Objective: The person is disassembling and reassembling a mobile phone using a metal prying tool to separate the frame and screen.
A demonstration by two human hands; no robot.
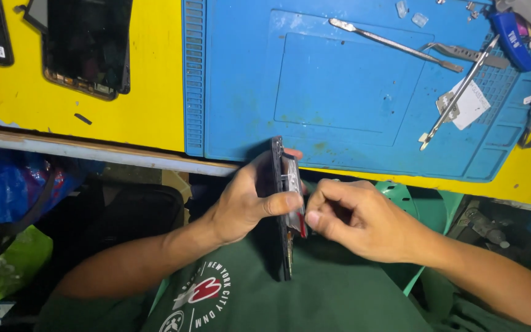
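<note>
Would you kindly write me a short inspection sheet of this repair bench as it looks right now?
Surface: yellow bench with a blue work mat on it.
Job's things: opened phone held on edge over the lap, below the bench edge.
Hands: left hand grips the phone, thumb across it; right hand pinches a part at its open side.
Clutter: metal pry tool, tweezers, white paper slip, blue-handled tools on the mat; dark phone screens on the yellow part.
Cables: nothing seen.
Surroundings: blue plastic bag at the left, green stool under the bench.
</note>
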